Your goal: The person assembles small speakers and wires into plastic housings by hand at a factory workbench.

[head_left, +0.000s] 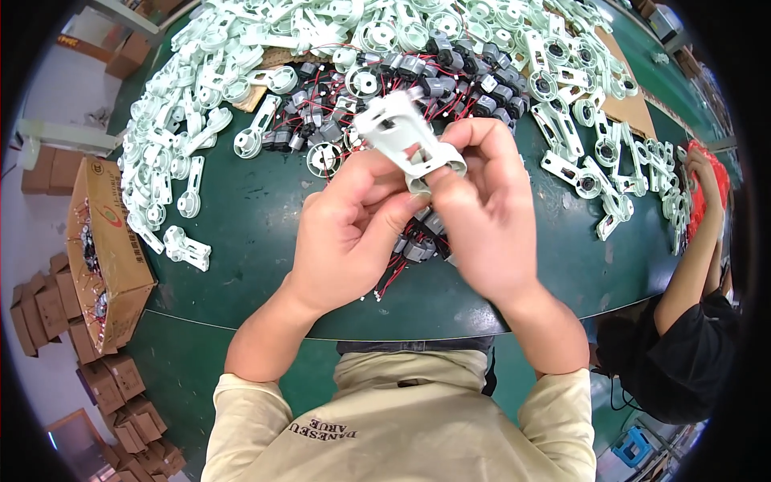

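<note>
Both of my hands grip one pale green plastic housing (399,132) above the table; it has a long frame with openings and a round ring end. My left hand (341,233) pinches it near the ring end, fingers curled. The thumb and fingers of my right hand (491,205) close round the ring from the other side. Its far end is slightly blurred, and what lies inside the ring is hidden by my fingers. Under and beyond my hands lie small grey motors (418,249) with red and black wires.
A large heap of similar pale green housings (313,36) curves across the far side of the green table (249,277). More housings (588,181), some with dark round centres, lie right. A cardboard box (120,257) stands left. At the right, a person's hand (700,173) touches a red bag (717,189).
</note>
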Demonstrator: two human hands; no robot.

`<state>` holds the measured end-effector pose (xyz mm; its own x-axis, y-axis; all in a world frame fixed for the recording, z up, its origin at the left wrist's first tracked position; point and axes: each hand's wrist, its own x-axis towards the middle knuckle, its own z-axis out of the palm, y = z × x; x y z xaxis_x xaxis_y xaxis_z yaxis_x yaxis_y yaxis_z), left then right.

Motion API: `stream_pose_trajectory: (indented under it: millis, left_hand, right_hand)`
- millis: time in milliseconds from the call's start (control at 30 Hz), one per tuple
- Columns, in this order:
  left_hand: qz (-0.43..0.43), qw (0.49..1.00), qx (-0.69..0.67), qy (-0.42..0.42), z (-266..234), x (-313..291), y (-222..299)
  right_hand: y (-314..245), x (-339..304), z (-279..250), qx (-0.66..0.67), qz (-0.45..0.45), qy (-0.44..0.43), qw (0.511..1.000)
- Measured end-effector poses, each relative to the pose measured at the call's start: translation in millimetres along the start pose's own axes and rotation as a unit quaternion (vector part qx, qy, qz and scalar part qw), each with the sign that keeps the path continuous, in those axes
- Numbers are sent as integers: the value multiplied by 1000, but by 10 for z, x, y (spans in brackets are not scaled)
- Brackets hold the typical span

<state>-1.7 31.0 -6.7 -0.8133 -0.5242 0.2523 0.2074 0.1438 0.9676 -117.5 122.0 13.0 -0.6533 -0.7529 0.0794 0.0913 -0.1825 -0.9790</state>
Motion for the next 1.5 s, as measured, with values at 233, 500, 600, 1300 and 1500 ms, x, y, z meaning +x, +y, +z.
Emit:
stream_pose_trajectory:
  millis: [233, 500, 600, 1300, 1500]
  left_hand:
    - [-17, 997, -76, 26, -48, 76, 52]
    - [39, 997, -64, 29, -123, 102, 8]
    - [21, 998, -42, 53, -112, 79, -7]
    - [-167, 790, 559, 186, -1494, 143, -218]
    - [-241, 844, 422, 225, -1494, 138, 44]
  right_hand:
    - [21, 78, -101, 53, -19, -79, 995]
    - [94, 60, -36, 25, -42, -118, 992]
    - [92, -5, 12, 22, -24, -111, 993]
    - [-139, 391, -576, -441, -232, -13, 867]
    - [-158, 304, -524, -561, -225, -138, 785]
